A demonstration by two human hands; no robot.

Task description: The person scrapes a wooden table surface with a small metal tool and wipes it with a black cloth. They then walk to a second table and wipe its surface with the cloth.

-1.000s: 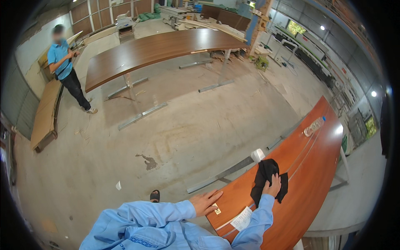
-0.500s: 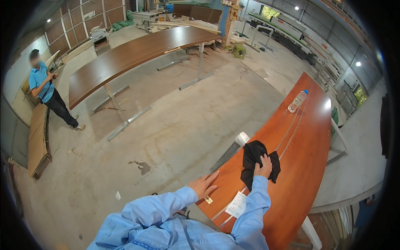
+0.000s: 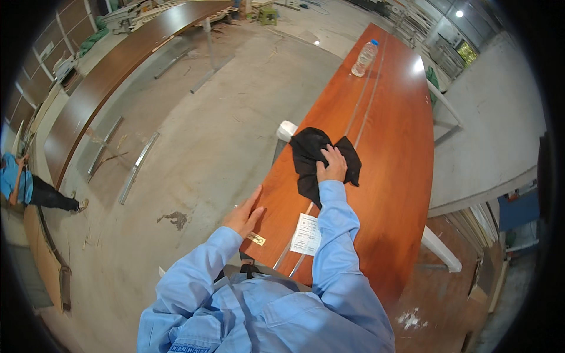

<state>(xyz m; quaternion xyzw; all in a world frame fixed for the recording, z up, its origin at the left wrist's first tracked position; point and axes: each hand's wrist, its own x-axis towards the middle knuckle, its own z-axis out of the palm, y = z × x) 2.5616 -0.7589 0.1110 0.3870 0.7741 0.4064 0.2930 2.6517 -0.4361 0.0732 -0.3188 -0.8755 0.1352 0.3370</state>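
Observation:
A reddish-brown wooden tabletop [image 3: 391, 206] stretches away in front of me, with two thin pale lines running along it. My right hand [image 3: 333, 165] presses a crumpled black cloth [image 3: 307, 154] onto this surface, its fingers bent over the fabric. At the near left edge of the board rests my left hand [image 3: 242, 215], fingers stretched out and holding nothing. A small gold label [image 3: 256, 239] lies beside that hand. Between my arms a white printed paper slip [image 3: 305, 234] lies flat across the lines. Farther along, a clear plastic bottle [image 3: 365, 59] with a blue cap is on the tabletop.
A long dark-brown tabletop [image 3: 112, 70] on metal legs stands to the left. Past it, at the far left, is a person [image 3: 29, 182] in a blue shirt. A pale curved panel [image 3: 488, 129] occupies the right side. White metal legs [image 3: 442, 250] stick out under my tabletop.
My view has swung right and downward, so everything appears farther left. My left hand has shifted from lying on the surface to its left edge. The right hand stays on the cloth.

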